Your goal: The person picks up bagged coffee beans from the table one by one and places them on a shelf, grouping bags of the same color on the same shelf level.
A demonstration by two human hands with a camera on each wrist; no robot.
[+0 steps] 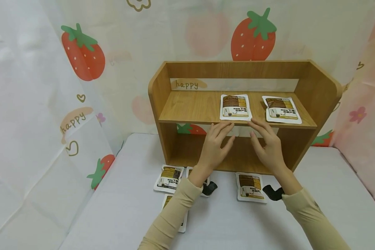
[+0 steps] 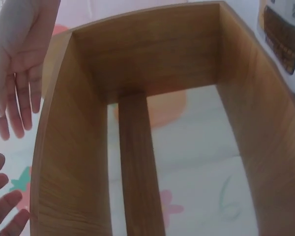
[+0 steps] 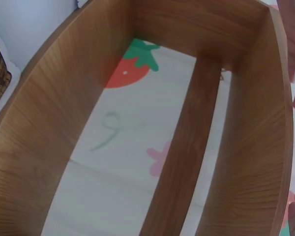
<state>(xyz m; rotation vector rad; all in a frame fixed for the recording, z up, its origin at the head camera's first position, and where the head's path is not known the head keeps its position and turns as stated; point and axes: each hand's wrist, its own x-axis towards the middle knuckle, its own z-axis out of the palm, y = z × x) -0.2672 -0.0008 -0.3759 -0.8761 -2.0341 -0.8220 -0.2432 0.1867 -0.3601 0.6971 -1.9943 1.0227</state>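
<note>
In the head view, my left hand [image 1: 215,146] is raised before the front edge of the upper shelf, fingers extended and thumb apart. My right hand [image 1: 268,147] mirrors it, its fingertips at the lower right corner of a flat white-edged food pouch [image 1: 235,107]. Neither hand grips anything. That pouch lies face up on the upper board of the wooden shelf [image 1: 190,106]. To its right is a second, similar pouch [image 1: 282,109], slightly tilted. Both wrist views look into the shelf's lower compartment [image 2: 152,54], with extended fingers showing at the side.
On the white tabletop [image 1: 218,225] in front of the shelf lie several more pouches: one [image 1: 251,187] near the right forearm, one [image 1: 169,178] at the left. Two others are partly covered by the left arm. A strawberry-print cloth [image 1: 118,76] hangs behind.
</note>
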